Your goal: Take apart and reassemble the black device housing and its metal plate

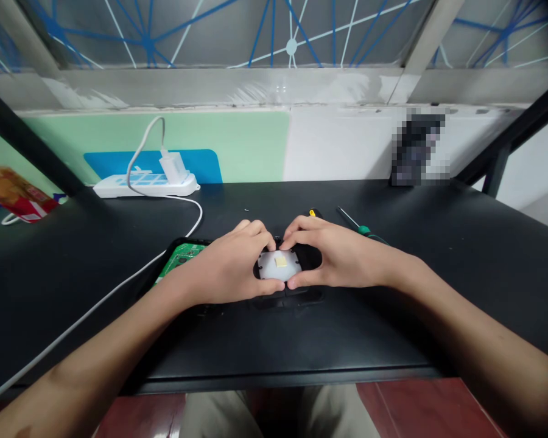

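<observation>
The smooth, milky-white plastic piece with rounded ends (267,261) lies between the left hand (232,261) and the right hand (340,255), near the centre of the frame. Its long axis runs roughly left to right, from 1 palm towards the other. Neither hand is clearly nearer; both touch it. Each pinches it between fingertips at the far edge and a thumb at the near edge, with the 2 thumb tips almost meeting. The remaining fingers are curled, and some are hidden.

The piece looks pale and slightly domed, with a small, square, cream-yellow pad (281,261) near its middle and small dark marks along its rim. A glossy black plastic part (311,258) shows beside it, reaching towards the right palm; whether the 2 are joined, I cannot tell.

Left of centre, a green printed circuit board (182,254) lies partly behind the left hand. Right of centre, beyond the right wrist, rests a screwdriver with a green handle (363,230).
</observation>
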Available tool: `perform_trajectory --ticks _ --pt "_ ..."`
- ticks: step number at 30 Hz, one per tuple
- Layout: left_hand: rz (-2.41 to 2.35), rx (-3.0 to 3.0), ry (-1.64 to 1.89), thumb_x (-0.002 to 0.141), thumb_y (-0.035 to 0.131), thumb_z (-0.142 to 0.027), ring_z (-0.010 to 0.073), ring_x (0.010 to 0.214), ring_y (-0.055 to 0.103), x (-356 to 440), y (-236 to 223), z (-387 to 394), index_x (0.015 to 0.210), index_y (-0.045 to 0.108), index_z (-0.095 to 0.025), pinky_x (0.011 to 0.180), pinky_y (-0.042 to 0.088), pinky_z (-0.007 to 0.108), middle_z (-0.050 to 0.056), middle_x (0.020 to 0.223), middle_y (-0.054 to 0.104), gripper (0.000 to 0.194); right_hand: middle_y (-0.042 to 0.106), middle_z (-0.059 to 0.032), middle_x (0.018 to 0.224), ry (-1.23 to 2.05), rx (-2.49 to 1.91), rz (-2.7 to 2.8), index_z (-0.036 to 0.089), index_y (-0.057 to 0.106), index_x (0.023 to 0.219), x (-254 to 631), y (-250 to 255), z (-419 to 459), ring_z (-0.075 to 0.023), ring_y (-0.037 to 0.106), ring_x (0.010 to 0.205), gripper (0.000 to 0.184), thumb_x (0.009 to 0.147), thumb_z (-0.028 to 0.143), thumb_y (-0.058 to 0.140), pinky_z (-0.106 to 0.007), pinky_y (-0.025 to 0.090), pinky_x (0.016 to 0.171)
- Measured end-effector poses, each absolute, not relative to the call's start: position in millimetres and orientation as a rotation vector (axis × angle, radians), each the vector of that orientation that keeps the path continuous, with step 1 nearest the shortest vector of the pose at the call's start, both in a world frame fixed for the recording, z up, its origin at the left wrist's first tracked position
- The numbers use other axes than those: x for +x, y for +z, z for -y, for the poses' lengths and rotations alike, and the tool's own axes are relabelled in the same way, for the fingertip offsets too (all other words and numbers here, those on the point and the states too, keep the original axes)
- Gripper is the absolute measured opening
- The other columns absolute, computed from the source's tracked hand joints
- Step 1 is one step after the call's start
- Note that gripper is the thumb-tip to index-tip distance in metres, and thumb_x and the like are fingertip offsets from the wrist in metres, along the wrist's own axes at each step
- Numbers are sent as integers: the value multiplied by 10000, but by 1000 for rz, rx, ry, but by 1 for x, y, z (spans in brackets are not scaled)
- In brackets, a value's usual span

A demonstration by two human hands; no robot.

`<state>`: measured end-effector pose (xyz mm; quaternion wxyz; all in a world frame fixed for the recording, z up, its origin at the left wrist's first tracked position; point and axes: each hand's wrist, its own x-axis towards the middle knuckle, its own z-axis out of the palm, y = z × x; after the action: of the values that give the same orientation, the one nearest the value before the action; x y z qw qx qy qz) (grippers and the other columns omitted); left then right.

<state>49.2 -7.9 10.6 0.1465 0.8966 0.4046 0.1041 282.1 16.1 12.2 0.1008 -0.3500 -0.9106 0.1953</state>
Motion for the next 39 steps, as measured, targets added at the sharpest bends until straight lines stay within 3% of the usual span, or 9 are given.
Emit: perform_trajectory --ticks 4,9,12,15,24,31,39 --pt "-1158 2584 313 823 784 -431 265 1062 522 49 10 8 1082 601 -185 881 470 380 55 1091 571 401 667 -78 1214 551 -1033 2639 235 687 1195 284 15 -17 -239 650 1092 495 831 570 706 -398 521 967" --pt "-1176 2575 285 821 782 -439 271 1064 526 50 11 9 1109 601 -189 875 479 387 57 1106 570 422 720 -94 1099 171 -1473 2274 194 689 1161 288 11 -30 -229 693 924 382 953 470 526 -396 563 854" --pt "-1180 2574 282 819 777 -452 277 1078 529 49 11 9 1113 608 -187 886 481 393 64 1124 572 430 658 -155 1166 -32 -1654 2287 145 643 1277 292 2 -38 -321 652 1110 482 937 469 534 -477 540 981" --pt "-1186 2575 275 826 764 -471 285 1110 529 48 11 8 1132 611 -187 926 476 406 73 1157 574 445 600 -189 1216 -69 -1740 2308 127 597 1351 295 -4 -41 -365 608 1206 577 925 511 533 -491 539 996" --pt "-1184 2584 250 848 727 -478 280 1106 532 48 13 7 1161 611 -197 950 466 413 74 1176 571 437 655 -165 1181 -107 -2086 2131 206 597 1312 293 -1 -45 -357 706 935 570 915 592 461 -501 558 779" --pt "-1163 2585 250 845 721 -474 289 1107 528 48 12 8 1136 604 -200 929 469 411 78 1166 570 417 720 -172 1020 -114 -1965 2208 163 625 1294 301 -7 -54 -311 694 911 520 914 496 501 -438 551 740" --pt "-1092 2547 282 834 766 -451 277 1108 529 45 11 8 1070 614 -217 913 465 380 69 1154 572 366 689 -82 878 -116 -1591 1985 172 553 1401 301 4 -52 -220 662 759 517 940 399 501 -441 570 816"
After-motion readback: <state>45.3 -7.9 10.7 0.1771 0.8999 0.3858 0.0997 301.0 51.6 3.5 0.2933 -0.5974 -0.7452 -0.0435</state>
